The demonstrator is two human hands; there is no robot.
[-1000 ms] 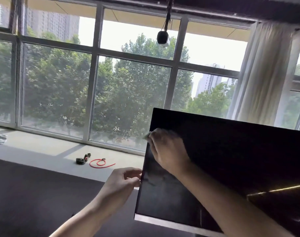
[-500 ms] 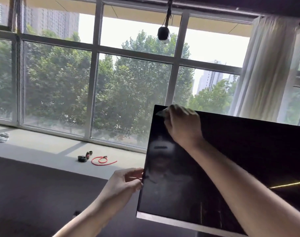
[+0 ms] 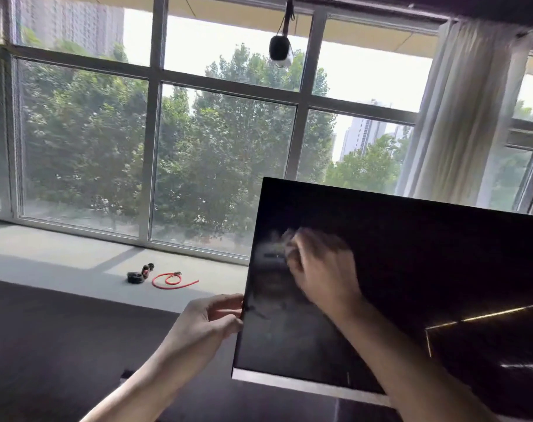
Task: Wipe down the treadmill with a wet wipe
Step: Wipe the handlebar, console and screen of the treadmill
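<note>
Glossy black treadmill screen (image 3: 411, 269) w/ smears; left hand (image 3: 209, 322) fingers gripping edge, right hand (image 3: 320, 269) blurred, grip unclear.

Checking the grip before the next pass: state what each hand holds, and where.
Left hand grips the black screen by its left edge. Right hand presses something pale, likely the wipe, against the glass; blur hides the exact hold.

Gym: treadmill screen (image 3: 411, 269), floor-to-ceiling windows (image 3: 85, 141).
</note>
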